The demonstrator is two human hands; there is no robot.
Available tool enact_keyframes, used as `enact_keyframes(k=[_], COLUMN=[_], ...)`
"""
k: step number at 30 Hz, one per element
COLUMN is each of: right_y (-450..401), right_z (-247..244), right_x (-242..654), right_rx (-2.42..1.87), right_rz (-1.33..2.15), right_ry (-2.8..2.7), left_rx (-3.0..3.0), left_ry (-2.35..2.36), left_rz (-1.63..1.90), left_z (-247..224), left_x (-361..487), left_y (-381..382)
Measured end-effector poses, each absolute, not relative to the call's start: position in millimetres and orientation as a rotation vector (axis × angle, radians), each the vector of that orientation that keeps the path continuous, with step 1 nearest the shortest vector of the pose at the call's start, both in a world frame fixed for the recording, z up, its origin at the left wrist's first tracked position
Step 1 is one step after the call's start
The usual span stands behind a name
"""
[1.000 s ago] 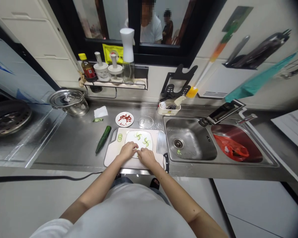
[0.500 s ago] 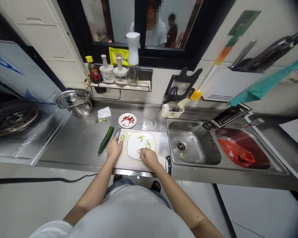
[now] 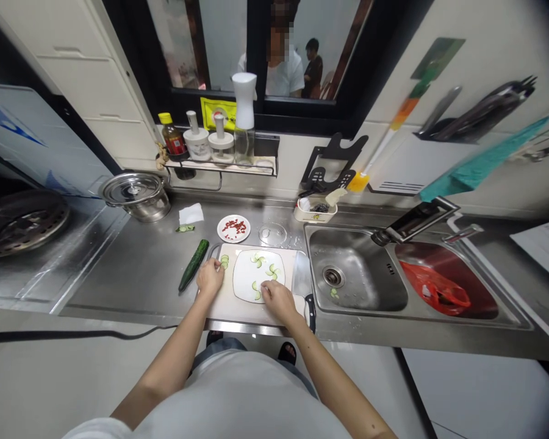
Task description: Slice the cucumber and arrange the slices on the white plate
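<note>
My left hand (image 3: pixel 210 277) rests at the left side of the pale cutting board (image 3: pixel 229 310), fingers curled together beside a short row of cucumber slices (image 3: pixel 224 261). Whatever those fingers hold is hidden. My right hand (image 3: pixel 278 299) is over the right part of a white plate (image 3: pixel 244 274), its fingers pinched close to thin curved cucumber slices (image 3: pixel 256 286). I cannot make out anything between them. Two more pinwheel-like groups of slices lie on the plate's upper part. A whole cucumber (image 3: pixel 194 266) lies left of the board. The kitchen knife (image 3: pixel 302 274) lies on the board's right side.
A small dish of red pieces (image 3: pixel 233 228) stands behind the board. The steel sink (image 3: pixel 357 268) is at right, with a red bag (image 3: pixel 439 289) in its second basin. A lidded pot (image 3: pixel 139 195) stands back left. Bottles line the rack (image 3: pixel 219 167).
My right hand has drawn back slightly to the right from the lower slices on the plate, which show more fully. My left fingers have shifted a little beside the row of slices.
</note>
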State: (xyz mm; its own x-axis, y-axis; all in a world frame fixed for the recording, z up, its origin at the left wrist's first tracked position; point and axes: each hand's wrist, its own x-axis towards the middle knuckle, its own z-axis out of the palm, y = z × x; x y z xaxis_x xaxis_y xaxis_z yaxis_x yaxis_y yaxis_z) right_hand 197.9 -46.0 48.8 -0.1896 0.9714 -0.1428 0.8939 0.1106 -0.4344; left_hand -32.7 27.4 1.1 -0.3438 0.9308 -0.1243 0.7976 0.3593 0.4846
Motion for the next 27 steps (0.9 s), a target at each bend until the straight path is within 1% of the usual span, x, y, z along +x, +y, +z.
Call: enact_keyframes(k=[4,7,11,15,19,24,27], right_y=[-44.5,-39.0,-24.8,-9.4,-2.2,-1.3,-0.1], right_z=[48.8,53.0,64.1,76.0,83.1,83.2,81.4], right_x=[199.5,196.8,187.7,176.1,168.0,167.3,170.4], right_rx=[-1.834,-1.778,-1.661,-1.424,-1.341,-1.341,-1.347], right_rz=[0.645,0.658,0.721,0.807,0.925,1.02,1.053], right_ry=[-2.12,-2.011,-1.828,-1.736,-1.719,-1.676,-1.63], left_rx=[1.328,1.114,1.022,1.062,1.109,1.096,0.919], left_ry=[2.073,1.807,1.463,1.301,1.194,1.239,1.305], left_rz=[0.751,0.94,1.057,1.015,0.977,0.93,0.804], left_z=[4.6,13.6,36.8,63.8,80.9,85.7,83.2], left_x=[-33.3,-31.1,-23.3,-13.0,-2.9,4.6,5.1], left_y=[27.6,26.3,20.4,12.0,5.6,2.0,0.2])
